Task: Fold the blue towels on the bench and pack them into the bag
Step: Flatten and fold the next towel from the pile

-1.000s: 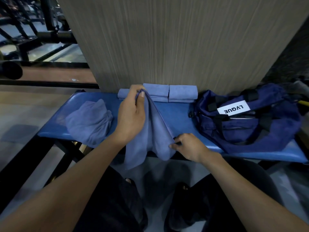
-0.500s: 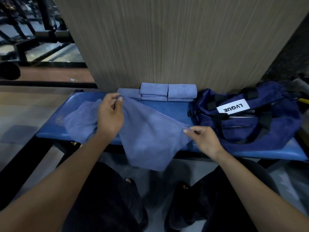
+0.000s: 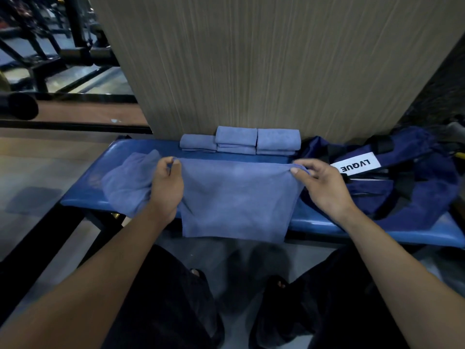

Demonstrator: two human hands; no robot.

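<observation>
A blue towel (image 3: 236,200) hangs spread out flat over the blue bench (image 3: 327,222), its lower edge past the bench's front. My left hand (image 3: 167,187) pinches its top left corner and my right hand (image 3: 322,182) pinches its top right corner. Another blue towel (image 3: 128,182) lies crumpled on the bench, partly behind my left hand. Several folded blue towels (image 3: 241,142) are stacked at the back against the wall. The dark blue bag (image 3: 392,177) with a white label lies on the bench's right end.
A wood-grain wall panel (image 3: 264,66) rises right behind the bench. Black metal gym frames (image 3: 63,54) stand at the far left. My dark-clothed legs and feet (image 3: 279,285) are on the floor below the bench's front edge.
My hands moved apart and pulled the towel from a hanging bunch into a flat, taut sheet. The right hand rose from the towel's lower corner to level with the left.
</observation>
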